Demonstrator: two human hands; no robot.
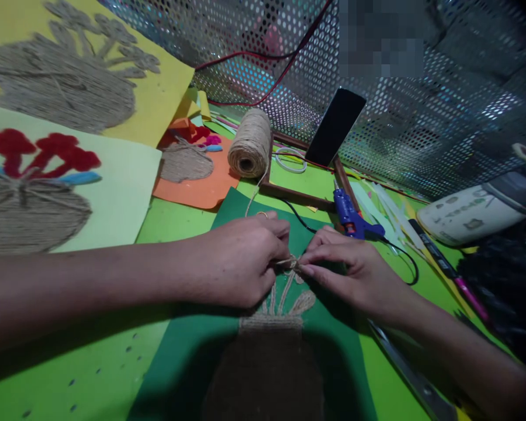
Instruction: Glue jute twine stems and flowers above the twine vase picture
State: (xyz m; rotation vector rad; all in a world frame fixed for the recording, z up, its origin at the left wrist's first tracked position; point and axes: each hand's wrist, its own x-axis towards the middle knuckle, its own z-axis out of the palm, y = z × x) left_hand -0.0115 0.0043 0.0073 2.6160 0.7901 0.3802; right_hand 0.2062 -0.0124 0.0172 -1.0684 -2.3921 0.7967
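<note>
A dark green sheet (184, 362) lies in front of me with a twine vase (267, 368) on it. Thin twine stems (284, 298) and a twine leaf (304, 302) rise from the vase's neck. At the top of the stems, my left hand (249, 257) pinches a piece of jute twine (283, 263), fingers curled and partly hidden. From the other side, my right hand (342, 263) grips the same small knot of twine between thumb and fingertips. A strand runs from behind my left hand up to the twine spool (251, 143).
A blue glue gun (353, 216) with a cord lies beyond my right hand, beside a brown frame (298, 196) and a leaning phone (336, 126). Scissors (412, 368), a marker (433, 248) and a white bottle (473, 210) are at right. Finished twine pictures (127, 158) lie left.
</note>
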